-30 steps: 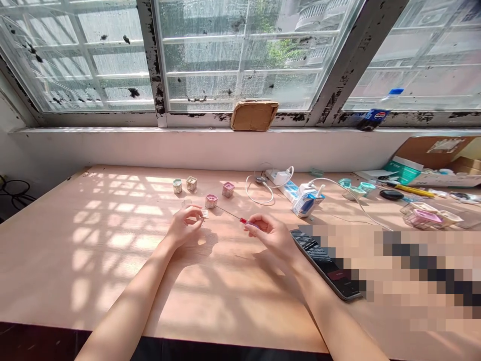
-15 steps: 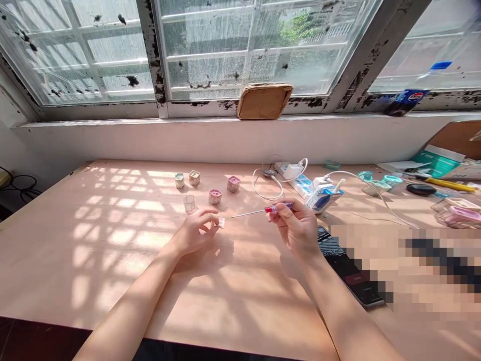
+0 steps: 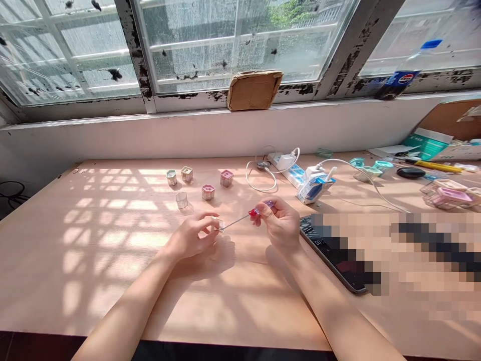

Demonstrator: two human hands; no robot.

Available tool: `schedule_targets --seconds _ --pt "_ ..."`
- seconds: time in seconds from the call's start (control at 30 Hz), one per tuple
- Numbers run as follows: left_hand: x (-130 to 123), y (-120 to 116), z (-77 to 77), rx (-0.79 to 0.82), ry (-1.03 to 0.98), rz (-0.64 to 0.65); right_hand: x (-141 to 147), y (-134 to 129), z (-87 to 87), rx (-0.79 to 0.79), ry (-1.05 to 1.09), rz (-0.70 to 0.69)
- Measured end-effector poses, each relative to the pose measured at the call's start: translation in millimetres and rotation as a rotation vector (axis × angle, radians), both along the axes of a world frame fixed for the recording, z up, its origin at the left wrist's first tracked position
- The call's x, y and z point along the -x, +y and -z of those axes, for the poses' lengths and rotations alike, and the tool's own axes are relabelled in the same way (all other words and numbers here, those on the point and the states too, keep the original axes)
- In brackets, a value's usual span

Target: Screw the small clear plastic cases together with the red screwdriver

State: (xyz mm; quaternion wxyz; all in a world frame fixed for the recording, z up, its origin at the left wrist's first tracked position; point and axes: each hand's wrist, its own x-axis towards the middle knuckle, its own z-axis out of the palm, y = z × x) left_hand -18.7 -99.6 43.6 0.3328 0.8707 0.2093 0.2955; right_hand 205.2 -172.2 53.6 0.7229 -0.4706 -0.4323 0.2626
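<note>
My left hand (image 3: pixel 193 234) is closed around a small clear plastic piece (image 3: pixel 220 226), gripped between thumb and fingers just over the table. In my right hand (image 3: pixel 280 220) is a screwdriver (image 3: pixel 252 213) with a red and clear handle. Its thin shaft points left, and the tip meets or nearly meets the clear piece. Beyond my hands stand small clear boxes: a pink-topped one (image 3: pixel 208 192), another pink-topped one (image 3: pixel 226 178), a cream-topped one (image 3: pixel 187 174) and a green-topped one (image 3: pixel 171 177). A clear box without a coloured top (image 3: pixel 182 200) is nearest my left hand.
On the right are a power strip (image 3: pixel 287 170) with white cables, a blue-white carton (image 3: pixel 313 188), a phone (image 3: pixel 334 260), a black mouse (image 3: pixel 411 173) and pink plastic parts (image 3: pixel 453 197). A cola bottle (image 3: pixel 400 75) and cardboard piece (image 3: pixel 254 90) rest on the sill.
My right hand has moved left and tilted the screwdriver, bringing its tip to the clear piece. My left hand keeps its hold. The whole view has shifted slightly.
</note>
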Motion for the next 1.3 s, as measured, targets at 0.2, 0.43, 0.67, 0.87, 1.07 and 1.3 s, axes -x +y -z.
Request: schedule_targets --seconds 0.2,0.43,0.67,0.87,1.07,1.3 --pt "0 -2 -1.2 -0.021 0.016 0.010 -2 3 4.8 0.017 0.043 0.040" --pt "-2 -2 0.8 -0.083 -0.011 0.039 -2 3 4.9 0.013 0.059 0.066" --pt "-3 -3 2.5 -0.102 0.001 0.050 -2 3 8.6 0.044 0.048 0.047" --pt "-4 -3 4.6 -0.109 0.000 0.075 -1 5 11.1 0.074 0.075 0.035" --pt "-4 -4 3.8 -0.098 0.008 0.074 -2 5 10.5 0.089 0.075 0.060" --pt "-4 -4 6.9 -0.096 -0.006 0.090 -1 4 10.9 0.088 0.041 0.034"
